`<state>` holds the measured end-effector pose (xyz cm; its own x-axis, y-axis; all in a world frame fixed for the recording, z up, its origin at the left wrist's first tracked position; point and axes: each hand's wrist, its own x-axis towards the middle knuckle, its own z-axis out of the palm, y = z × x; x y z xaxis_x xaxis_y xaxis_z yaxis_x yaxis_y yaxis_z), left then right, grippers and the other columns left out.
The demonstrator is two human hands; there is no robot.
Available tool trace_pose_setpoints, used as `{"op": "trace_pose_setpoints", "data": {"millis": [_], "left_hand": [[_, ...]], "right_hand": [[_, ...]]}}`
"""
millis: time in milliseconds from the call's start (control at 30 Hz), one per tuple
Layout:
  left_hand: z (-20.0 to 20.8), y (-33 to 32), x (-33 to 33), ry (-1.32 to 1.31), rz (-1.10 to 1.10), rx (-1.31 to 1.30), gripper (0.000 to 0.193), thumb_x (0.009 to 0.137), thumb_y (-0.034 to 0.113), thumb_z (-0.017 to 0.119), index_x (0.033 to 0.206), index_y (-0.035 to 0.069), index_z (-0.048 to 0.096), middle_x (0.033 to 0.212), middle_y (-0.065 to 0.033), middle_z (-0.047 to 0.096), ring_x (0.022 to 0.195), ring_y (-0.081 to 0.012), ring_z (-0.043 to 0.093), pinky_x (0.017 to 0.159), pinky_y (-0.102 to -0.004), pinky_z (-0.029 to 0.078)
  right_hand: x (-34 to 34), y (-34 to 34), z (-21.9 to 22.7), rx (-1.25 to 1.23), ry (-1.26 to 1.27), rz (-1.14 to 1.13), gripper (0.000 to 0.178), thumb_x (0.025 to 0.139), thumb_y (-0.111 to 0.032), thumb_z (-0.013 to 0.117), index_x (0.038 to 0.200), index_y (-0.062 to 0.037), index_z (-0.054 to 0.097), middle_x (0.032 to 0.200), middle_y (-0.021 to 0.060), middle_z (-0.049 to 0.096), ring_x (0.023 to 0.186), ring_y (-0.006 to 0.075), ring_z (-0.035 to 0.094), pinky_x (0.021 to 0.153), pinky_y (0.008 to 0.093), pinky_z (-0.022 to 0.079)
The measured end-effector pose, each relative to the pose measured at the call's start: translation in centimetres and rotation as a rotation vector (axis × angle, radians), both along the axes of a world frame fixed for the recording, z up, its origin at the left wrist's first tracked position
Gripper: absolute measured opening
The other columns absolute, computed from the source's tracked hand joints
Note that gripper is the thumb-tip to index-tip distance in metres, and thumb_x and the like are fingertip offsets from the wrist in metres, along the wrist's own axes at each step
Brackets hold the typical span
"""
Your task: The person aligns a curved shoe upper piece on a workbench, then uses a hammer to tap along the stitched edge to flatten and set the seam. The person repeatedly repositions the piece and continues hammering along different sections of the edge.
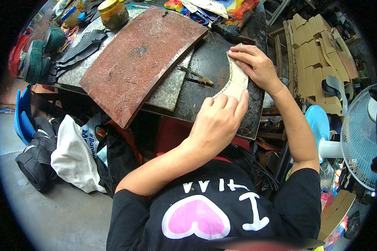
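A cream curved strip (238, 80), with a row of small dark marks along its inner edge, lies on the dark tabletop. My left hand (215, 121) is closed on its near end, fingers bent and pressed down. At the far end, my right hand (257, 69) holds the strip, its fingers together over the tip and the thumb along the piece. The undersides of both hands are hidden. Left of the strip, a short thin brown tool (199, 77) rests on the table.
A large reddish-brown board (142, 58) lies tilted over a grey speckled slab (171, 90). Beyond are a yellow-lidded jar (113, 14), black cut pieces (81, 48) and green twine spools (37, 62). A fan (360, 138) and cardboard (318, 58) stand on the right.
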<state>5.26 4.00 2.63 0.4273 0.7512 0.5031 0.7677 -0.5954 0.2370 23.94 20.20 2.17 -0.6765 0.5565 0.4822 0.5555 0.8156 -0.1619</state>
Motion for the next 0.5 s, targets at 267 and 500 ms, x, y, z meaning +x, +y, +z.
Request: {"op": "trace_pose_setpoints", "data": {"millis": [267,500], "left_hand": [[-0.3,3.3,0.5,-0.077,0.021,-0.265,0.058,0.074,0.017,0.066,0.126,-0.006,0.058,0.092,-0.0173,0.060,0.083,-0.0328,0.066,0.075,-0.0417,0.055],[-0.2,3.6,0.8,-0.030,0.055,-0.258,0.050,0.077,0.020,0.067,0.120,-0.005,0.059,0.092,-0.0176,0.063,0.080,-0.0322,0.069,0.072,-0.0403,0.056]], "right_hand": [[0.3,2.3,3.3,-0.308,-0.121,0.103,0.024,0.092,-0.021,0.067,0.113,-0.0108,0.074,0.110,0.0073,0.072,0.104,0.0270,0.067,0.091,0.0342,0.053],[1.2,10.3,4.4,0.076,-0.311,-0.241,0.044,0.086,-0.010,0.072,0.129,-0.0212,0.067,0.123,0.0027,0.068,0.121,0.0248,0.059,0.102,0.0380,0.050]]}}
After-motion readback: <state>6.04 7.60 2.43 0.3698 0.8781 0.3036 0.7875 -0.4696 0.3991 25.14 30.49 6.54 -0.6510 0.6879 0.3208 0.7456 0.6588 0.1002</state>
